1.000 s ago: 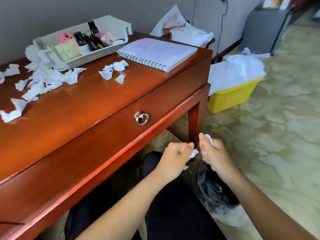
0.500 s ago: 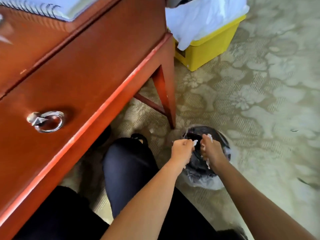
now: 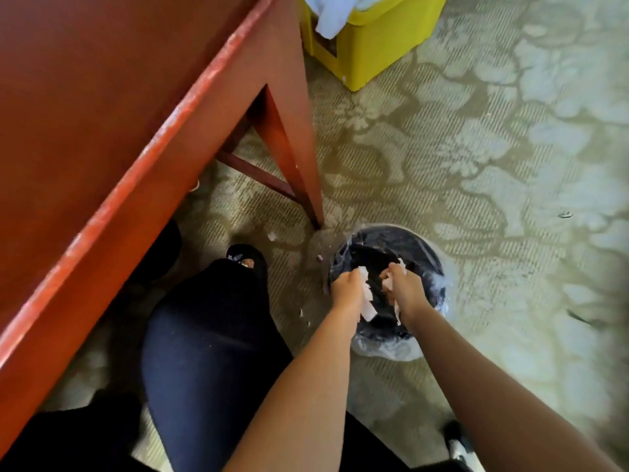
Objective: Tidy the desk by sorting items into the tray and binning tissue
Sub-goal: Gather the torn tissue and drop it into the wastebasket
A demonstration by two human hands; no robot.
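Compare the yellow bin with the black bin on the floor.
The yellow bin is boxy with flat sides; the black bin is round. The yellow bin has white material hanging over its rim; the black bin wears a clear plastic liner. The yellow bin stands apart past the desk leg; the black bin sits under both hands, left hand and right hand, each gripping tissue. Both stand on the carpet.

tabletop [image 3: 112, 137]: reddish-brown wood, paler worn streak along the lower edge
carpet [image 3: 493, 158]: olive green with a pale floral pattern
bin [image 3: 432, 253]: black, lined with a clear bag
tissue [image 3: 367, 301]: white scraps
box [image 3: 381, 46]: bright yellow, white cloth [image 3: 332, 15] hanging over its rim
trousers [image 3: 211, 342]: dark navy
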